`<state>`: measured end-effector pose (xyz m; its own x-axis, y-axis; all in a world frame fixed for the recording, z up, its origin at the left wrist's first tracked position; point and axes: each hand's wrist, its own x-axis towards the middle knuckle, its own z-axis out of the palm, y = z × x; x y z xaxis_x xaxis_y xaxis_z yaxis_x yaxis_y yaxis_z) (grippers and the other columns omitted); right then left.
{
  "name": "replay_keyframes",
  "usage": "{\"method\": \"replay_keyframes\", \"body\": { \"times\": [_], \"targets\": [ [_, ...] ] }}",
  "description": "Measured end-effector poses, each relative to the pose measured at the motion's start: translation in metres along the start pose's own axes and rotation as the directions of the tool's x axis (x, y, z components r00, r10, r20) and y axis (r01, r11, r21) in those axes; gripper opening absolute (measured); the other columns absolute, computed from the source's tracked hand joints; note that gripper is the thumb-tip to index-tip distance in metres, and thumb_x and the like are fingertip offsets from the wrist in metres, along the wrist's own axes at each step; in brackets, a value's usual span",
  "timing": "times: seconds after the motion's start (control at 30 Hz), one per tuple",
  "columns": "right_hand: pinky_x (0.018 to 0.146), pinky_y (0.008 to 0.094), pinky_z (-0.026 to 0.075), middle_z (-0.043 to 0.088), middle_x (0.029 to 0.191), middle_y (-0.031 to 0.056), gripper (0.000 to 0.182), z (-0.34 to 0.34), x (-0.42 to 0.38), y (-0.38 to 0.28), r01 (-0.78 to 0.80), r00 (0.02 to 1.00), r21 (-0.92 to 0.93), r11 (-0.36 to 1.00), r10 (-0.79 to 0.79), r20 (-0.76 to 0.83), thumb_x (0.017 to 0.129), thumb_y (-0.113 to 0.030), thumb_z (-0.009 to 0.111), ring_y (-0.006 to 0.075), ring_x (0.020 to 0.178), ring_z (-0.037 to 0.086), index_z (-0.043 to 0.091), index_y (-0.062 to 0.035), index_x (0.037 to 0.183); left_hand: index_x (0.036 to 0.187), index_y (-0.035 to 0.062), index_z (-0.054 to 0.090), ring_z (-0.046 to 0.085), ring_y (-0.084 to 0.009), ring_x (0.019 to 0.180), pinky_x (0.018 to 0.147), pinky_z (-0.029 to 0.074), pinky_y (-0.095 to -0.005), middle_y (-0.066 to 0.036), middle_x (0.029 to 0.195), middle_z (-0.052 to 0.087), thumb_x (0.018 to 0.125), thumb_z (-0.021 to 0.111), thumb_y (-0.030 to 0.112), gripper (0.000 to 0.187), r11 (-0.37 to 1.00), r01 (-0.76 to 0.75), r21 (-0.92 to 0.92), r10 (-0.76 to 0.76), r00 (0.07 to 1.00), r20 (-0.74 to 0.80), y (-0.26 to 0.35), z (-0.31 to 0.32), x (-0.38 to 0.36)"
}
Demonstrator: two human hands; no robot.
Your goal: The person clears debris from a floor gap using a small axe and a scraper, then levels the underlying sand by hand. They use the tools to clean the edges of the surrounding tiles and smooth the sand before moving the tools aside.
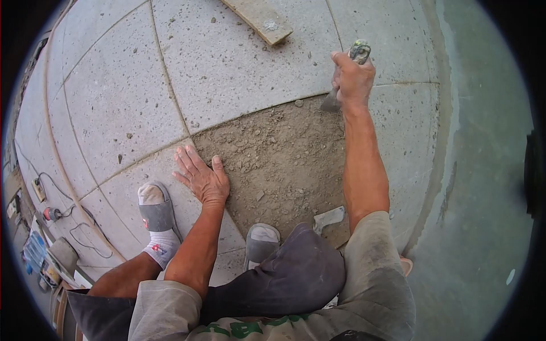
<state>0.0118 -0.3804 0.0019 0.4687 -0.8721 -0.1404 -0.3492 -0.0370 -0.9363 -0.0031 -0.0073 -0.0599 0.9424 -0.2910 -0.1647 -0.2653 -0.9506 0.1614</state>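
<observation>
We are cataloguing one trowel (344,77), gripped in our right hand (353,78): the fingers (341,69) are curling tight around the handle, whose worn top end is sticking out above the fist while the grey blade is emerging below the heel of the hand, its tip touching the far edge of the dirt patch (281,165) where that meets the paving slabs (119,96). We are holding the tool steeply, handle up and blade down. Our left hand (202,176) is holding nothing; it is lying flat, palm down, with the fingers spread apart on the slab at the near left edge of the same bare patch, the thumb pointing toward the loose earth. The trowel is sitting well apart from this hand, across the patch. The patch itself is showing crumbled soil and small stones, framed by slabs on the far side, the left and the right. A second flat metal piece (330,217) is lying at the near edge of the dirt, just beside our right forearm; we cannot tell what it is. A wooden plank (259,20) is resting on the slabs beyond the trowel. Our feet in grey sandals (159,216) are standing on the slab near the left hand. Cables and small tools (45,213) are lying at the far left.
</observation>
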Motion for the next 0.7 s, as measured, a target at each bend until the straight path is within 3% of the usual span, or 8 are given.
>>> {"method": "replay_keyframes", "body": {
  "times": [0.07,0.1,0.17,0.2,0.23,0.33,0.47,0.7],
  "targets": [
    [0.033,0.028,0.033,0.045,0.052,-0.0017,0.021,-0.009,0.008,-0.032,-0.127,0.992,0.351,0.928,0.123,0.034,0.076,-0.007,0.069,0.0089,0.037,0.04,0.048,-0.0087,0.074,0.154,0.0053,0.009,0.003,-0.0359,0.149,0.115,-0.002,-0.0598,-0.017,0.161,0.008,0.099,0.039,0.047,0.076,1.0,0.001,0.005,-0.001,1.0,0.017,-0.002,-0.002,-0.005],
    [0.033,0.028,0.033,0.045,0.052,-0.0017,0.021,-0.007,0.002,-0.007,-0.122,0.992,0.355,0.927,0.119,0.03,0.076,-0.007,0.069,0.0089,0.037,0.04,0.048,-0.0087,0.074,0.154,0.005,0.009,0.003,-0.0359,0.149,0.115,-0.002,-0.0597,-0.017,0.161,0.008,0.099,0.038,0.048,0.076,1.0,-0.008,-0.009,0.008,1.0,0.003,0.0,-0.002,0.0],
    [0.035,0.0275,0.032,0.044,0.05,-0.0018,0.021,0.004,-0.013,0.06,-0.166,0.978,0.065,0.984,0.173,-0.116,0.077,-0.006,0.068,0.0089,0.037,0.039,0.048,-0.0089,0.07,0.154,0.0046,0.009,0.002,-0.0363,0.149,0.115,-0.002,-0.0606,-0.018,0.16,0.008,0.098,0.038,0.049,0.077,1.0,-0.004,-0.011,0.004,1.0,0.003,0.002,-0.001,-0.001],
    [0.035,0.0266,0.031,0.043,0.05,-0.0015,0.022,0.006,-0.025,0.047,-0.168,0.981,0.055,0.984,0.172,-0.086,0.078,-0.005,0.066,0.009,0.036,0.038,0.047,-0.0094,0.068,0.154,0.0041,0.009,0.001,-0.0366,0.149,0.115,-0.002,-0.0615,-0.019,0.16,0.009,0.098,0.038,0.05,0.078,1.0,0.004,0.001,-0.004,1.0,0.013,0.002,-0.001,0.001],
    [0.035,0.0266,0.031,0.043,0.05,-0.0015,0.022,0.005,-0.024,0.034,-0.169,0.981,0.062,0.984,0.174,-0.082,0.078,-0.005,0.066,0.009,0.036,0.038,0.047,-0.0094,0.068,0.154,0.0041,0.009,0.001,-0.0366,0.149,0.115,-0.002,-0.0615,-0.019,0.16,0.009,0.098,0.038,0.05,0.078,1.0,0.006,0.007,-0.006,1.0,0.009,0.002,0.0,0.005],
    [0.035,0.0272,0.032,0.043,0.05,-0.0012,0.02,-0.01,-0.012,-0.013,-0.118,0.97,0.446,0.887,0.199,-0.139,0.078,-0.005,0.066,0.0093,0.037,0.039,0.048,-0.009,0.07,0.154,0.0037,0.009,0.002,-0.0372,0.149,0.115,-0.001,-0.0618,-0.019,0.16,0.009,0.098,0.039,0.049,0.078,1.0,-0.019,0.01,0.019,0.999,0.031,-0.001,-0.005,-0.004],
    [0.035,0.0265,0.03,0.044,0.051,-0.0016,0.022,0.017,-0.057,0.023,-0.354,0.902,0.289,0.889,0.406,-0.144,0.079,-0.004,0.065,0.0086,0.037,0.038,0.047,-0.0095,0.067,0.153,0.003,0.01,0.002,-0.0376,0.149,0.114,-0.002,-0.0621,-0.019,0.16,0.008,0.097,0.041,0.049,0.079,1.0,-0.018,-0.003,0.018,1.0,0.014,0.004,-0.004,-0.002],
    [0.035,0.0294,0.033,0.048,0.054,0.0024,0.017,-0.009,-0.018,0.02,-0.115,0.896,0.508,0.854,0.31,-0.318,0.078,-0.008,0.065,0.0121,0.038,0.044,0.048,-0.0065,0.078,0.154,0.0039,0.01,0.002,-0.0371,0.149,0.115,-0.004,-0.0605,-0.018,0.161,0.006,0.099,0.037,0.048,0.075,1.0,-0.023,-0.011,0.023,1.0,-0.01,0.001,-0.002,-0.001]
  ]
}}
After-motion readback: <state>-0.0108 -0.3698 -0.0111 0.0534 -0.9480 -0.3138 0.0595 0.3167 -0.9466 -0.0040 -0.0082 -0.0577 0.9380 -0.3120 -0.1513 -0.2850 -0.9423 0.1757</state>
